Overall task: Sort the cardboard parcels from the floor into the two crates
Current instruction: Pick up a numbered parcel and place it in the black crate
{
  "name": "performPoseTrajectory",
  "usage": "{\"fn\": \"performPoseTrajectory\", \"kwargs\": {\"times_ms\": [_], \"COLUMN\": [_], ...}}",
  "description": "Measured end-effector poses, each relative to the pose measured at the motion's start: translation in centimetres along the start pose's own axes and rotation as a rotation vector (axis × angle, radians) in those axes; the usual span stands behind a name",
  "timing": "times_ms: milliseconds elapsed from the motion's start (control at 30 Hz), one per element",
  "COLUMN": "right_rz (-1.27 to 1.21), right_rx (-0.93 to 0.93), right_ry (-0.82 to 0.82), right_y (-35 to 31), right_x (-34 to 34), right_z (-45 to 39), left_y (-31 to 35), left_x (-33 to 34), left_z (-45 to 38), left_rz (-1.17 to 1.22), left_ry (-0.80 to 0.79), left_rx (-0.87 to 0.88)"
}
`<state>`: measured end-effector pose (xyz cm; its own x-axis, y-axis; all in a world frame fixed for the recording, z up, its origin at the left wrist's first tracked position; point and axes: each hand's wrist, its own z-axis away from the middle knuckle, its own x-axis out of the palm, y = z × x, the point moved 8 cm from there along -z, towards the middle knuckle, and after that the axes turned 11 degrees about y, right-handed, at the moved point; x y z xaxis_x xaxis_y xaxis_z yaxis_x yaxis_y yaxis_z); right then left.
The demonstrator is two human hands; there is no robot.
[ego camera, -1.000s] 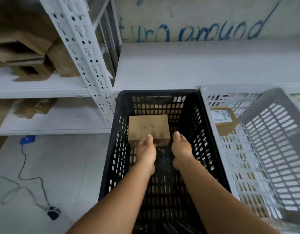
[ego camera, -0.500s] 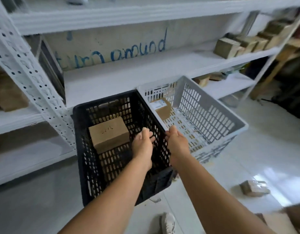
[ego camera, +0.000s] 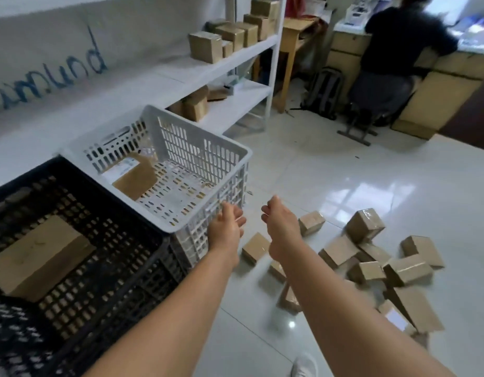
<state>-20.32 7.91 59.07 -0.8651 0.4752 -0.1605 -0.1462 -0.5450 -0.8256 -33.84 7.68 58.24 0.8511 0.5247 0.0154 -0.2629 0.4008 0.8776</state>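
Observation:
A black crate [ego camera: 143, 235] stands at the left with one plain cardboard parcel [ego camera: 36, 257] inside. Beside it on the right is a grey crate [ego camera: 208, 142] holding a parcel with a white label [ego camera: 132, 175]. Several cardboard parcels [ego camera: 371, 257] lie scattered on the white tiled floor to the right. My left hand [ego camera: 225, 227] hovers by the grey crate's near corner, fingers apart, holding nothing. My right hand [ego camera: 281, 227] is out over the floor above a small parcel [ego camera: 255, 247], loosely open and empty.
White shelving [ego camera: 235, 61] along the wall carries more parcels. A person in dark clothes [ego camera: 393, 58] sits at a desk at the back right, with a backpack [ego camera: 322, 91] on the floor nearby. My white shoe [ego camera: 303, 365] shows at the bottom.
Both hands have left the black crate, where the parcel now lies, and swung right past the grey crate. My view has turned right, bringing the floor pile into sight.

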Motion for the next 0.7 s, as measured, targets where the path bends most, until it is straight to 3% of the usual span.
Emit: {"fn": "performPoseTrajectory", "kwargs": {"times_ms": [333,700], "right_rz": [-0.105,-0.210], "right_rx": [0.157,0.270], "right_ry": [0.164,0.301], "right_y": [2.2,4.4], "right_x": [-14.9,-25.0], "right_z": [-9.7,-19.8], "left_y": [-8.1,-14.2], "left_x": [13.6,25.4], "left_z": [4.2,5.9], "left_rz": [-0.140,-0.271], "left_ry": [-0.147,-0.274], "left_rx": [-0.154,-0.242]}}
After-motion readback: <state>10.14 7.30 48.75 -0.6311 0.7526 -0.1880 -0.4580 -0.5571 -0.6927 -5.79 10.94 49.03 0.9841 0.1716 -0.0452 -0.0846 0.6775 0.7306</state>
